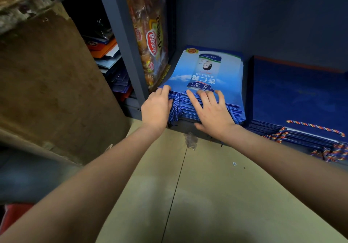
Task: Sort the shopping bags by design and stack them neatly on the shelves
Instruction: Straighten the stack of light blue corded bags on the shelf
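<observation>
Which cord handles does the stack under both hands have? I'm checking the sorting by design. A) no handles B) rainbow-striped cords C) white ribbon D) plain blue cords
D: the left hand and right hand press on the light-blue printed bag stack, whose blue twisted cords hang at its front edge; rainbow cords belong to the dark-blue bag stack beside it.

— How do the arms lie?
— Both bare forearms reach forward and converge. The left hand (156,109) has its fingers bent forward, back up.
— And the other?
— The right hand (211,111) lies flat, fingers spread and straight.
</observation>
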